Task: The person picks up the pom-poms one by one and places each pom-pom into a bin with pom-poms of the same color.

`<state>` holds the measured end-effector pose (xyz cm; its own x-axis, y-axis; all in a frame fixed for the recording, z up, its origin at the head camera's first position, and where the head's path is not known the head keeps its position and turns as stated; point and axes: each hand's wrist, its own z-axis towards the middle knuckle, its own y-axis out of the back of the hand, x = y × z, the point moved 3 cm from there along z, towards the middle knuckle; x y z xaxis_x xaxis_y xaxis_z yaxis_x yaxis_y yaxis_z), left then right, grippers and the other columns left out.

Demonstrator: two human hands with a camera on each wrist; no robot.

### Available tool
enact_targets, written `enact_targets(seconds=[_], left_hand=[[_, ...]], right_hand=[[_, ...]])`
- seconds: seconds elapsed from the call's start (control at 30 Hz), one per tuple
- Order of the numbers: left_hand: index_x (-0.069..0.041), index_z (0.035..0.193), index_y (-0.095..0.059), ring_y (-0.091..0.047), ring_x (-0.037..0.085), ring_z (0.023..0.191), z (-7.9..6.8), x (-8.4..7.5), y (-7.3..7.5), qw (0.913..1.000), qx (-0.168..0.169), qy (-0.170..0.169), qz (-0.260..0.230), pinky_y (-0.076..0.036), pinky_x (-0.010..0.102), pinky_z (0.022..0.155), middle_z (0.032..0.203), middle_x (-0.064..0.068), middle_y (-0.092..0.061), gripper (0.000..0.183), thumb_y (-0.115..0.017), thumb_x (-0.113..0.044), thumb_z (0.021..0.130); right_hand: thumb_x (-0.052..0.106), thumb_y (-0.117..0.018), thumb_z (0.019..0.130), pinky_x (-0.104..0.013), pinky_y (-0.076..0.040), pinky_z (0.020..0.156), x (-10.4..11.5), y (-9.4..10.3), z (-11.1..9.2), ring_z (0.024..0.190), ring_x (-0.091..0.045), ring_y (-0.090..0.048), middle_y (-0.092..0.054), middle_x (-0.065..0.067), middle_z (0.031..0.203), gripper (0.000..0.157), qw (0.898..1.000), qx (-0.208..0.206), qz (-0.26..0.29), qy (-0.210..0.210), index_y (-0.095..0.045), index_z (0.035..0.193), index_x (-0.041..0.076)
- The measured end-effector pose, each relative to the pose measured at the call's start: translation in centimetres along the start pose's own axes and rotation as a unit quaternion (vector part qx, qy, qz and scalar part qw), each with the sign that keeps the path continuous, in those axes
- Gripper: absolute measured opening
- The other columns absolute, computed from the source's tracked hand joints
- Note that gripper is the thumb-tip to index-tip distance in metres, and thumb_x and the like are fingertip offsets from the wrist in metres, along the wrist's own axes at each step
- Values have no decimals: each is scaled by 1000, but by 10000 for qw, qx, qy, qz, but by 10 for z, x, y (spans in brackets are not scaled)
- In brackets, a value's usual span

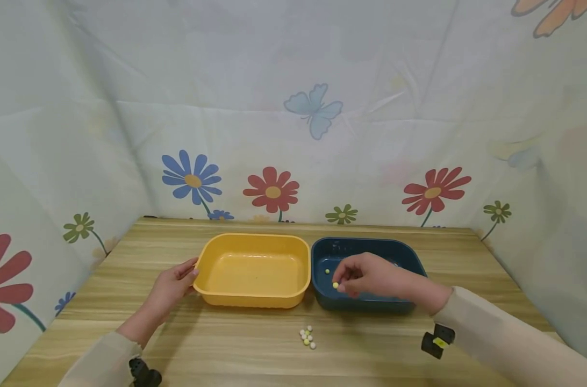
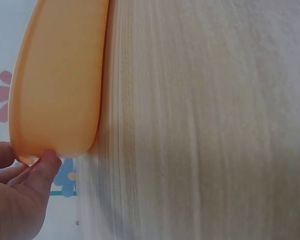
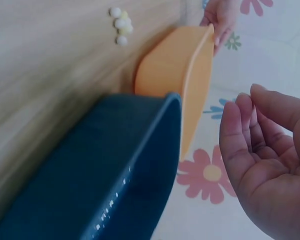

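My left hand [image 1: 170, 287] grips the left end of a yellow plastic basin [image 1: 255, 302]. In the left wrist view, the thumb presses just under the basin's rim while the other fingers lie behind it. Over the dark blue basin [image 1: 371, 305], my right hand [image 1: 368, 274] pinches a small yellow ball [image 1: 335, 285] at its fingertips. That ball is hidden in the right wrist view, where thumb and index finger [image 3: 244, 102] come close together. Another small yellow ball [image 1: 327, 271] shows inside the blue basin, left of the hand.
Several small white and yellow balls [image 1: 307, 337] lie in a cluster on the wooden table [image 1: 235, 349], in front of the basins. The two basins stand side by side, ends close together. A flower-printed cloth [image 1: 255, 134] hangs behind the table and along its sides.
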<state>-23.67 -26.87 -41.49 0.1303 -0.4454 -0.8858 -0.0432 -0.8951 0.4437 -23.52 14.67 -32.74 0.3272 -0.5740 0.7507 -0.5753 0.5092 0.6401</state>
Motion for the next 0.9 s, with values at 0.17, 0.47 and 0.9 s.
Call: enact_targets(seconds=[0.17,0.47,0.9], left_hand=[[6,159,-25,-45,43,144,0,0,0,10000,-8,-10,-28,-60,27,96,159,32,-35,54,-39,-17,112],[6,158,-27,-47,42,143,-1,-1,0,10000,-50,-11,25,-61,27,95,158,32,-37,54,-40,-17,112],[6,159,-27,-47,42,142,0,0,0,10000,-63,-2,40,-61,27,94,158,32,-37,54,-40,-17,112]], right_hand=[[14,-67,99,-29,-61,77,-1,14,4,75,-16,-64,-69,-17,86,15,9999,8,-77,69,-69,108,1],[13,-65,100,-31,-62,80,-8,39,13,78,-18,-64,-68,-25,93,19,9999,87,-37,-101,-67,110,-3],[12,-67,99,-35,-62,84,-24,56,30,81,-14,-63,-70,-23,100,20,9986,387,-248,-266,-67,112,-3]])
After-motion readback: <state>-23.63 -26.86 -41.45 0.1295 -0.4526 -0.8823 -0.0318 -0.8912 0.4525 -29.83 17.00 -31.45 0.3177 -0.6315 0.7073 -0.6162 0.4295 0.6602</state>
